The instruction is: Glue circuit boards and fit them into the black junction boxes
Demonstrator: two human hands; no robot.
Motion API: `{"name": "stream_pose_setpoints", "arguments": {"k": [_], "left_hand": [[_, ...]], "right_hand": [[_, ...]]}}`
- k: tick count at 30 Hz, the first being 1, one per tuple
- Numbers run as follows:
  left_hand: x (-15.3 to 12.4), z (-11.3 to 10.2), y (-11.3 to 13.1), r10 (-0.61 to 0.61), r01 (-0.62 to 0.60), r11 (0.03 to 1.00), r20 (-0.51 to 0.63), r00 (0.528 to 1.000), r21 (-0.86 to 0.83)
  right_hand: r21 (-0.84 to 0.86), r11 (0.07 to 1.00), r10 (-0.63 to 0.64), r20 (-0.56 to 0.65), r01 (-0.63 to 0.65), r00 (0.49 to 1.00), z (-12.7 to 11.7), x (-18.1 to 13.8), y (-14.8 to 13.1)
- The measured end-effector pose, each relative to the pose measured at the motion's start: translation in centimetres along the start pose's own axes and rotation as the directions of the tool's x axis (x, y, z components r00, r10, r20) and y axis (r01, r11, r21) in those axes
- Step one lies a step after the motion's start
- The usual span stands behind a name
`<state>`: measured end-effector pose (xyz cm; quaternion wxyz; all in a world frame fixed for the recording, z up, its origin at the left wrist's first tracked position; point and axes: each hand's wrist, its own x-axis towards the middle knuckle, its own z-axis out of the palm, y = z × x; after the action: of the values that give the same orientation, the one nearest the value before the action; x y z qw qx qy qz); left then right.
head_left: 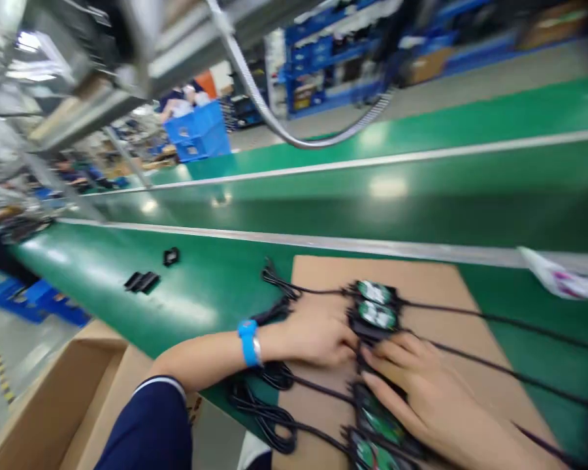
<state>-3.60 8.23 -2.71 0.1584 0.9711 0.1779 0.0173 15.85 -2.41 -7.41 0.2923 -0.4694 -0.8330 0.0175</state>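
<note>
A row of small black modules with green circuit boards (375,312) lies on a brown cardboard sheet (421,274), each with black cables (494,320) running off it. My left hand (318,333), with a blue wristband (247,342) on the wrist, rests against the left side of the row. My right hand (421,391) lies flat on top of the nearer modules (379,424), fingers pointing left. Whether either hand grips a module is not visible. The picture is blurred.
The cardboard sheet lies on a green conveyor belt (200,287). Small black parts (142,282) sit further left on the belt. An open cardboard box (53,405) stands at my lower left. A blue crate (198,130) and other workers are far back left.
</note>
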Motion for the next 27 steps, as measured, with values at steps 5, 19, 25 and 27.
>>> {"name": "stream_pose_setpoints", "arguments": {"k": [5,19,25,27], "left_hand": [[1.5,-2.8,-2.5,-0.201,0.193,0.978,-0.089,0.976,-0.082],[0.8,-3.5,-2.0,-0.294,0.282,0.945,-0.052,0.954,-0.168],[2.3,-3.9,-1.3,-0.260,0.226,0.957,-0.185,0.948,-0.183],[3.1,-3.5,-1.2,-0.247,0.224,0.963,-0.167,0.955,-0.148]], "right_hand": [[-0.031,0.978,0.201,-0.130,-0.206,0.971,-4.4,0.3,3.5],[0.050,0.960,0.278,-0.075,-0.275,0.958,-4.2,-1.0,4.0],[-0.049,0.979,0.200,0.053,-0.198,0.978,-6.2,0.5,2.3],[-0.086,0.979,0.192,0.091,-0.185,0.977,-6.3,1.2,2.1]]}}
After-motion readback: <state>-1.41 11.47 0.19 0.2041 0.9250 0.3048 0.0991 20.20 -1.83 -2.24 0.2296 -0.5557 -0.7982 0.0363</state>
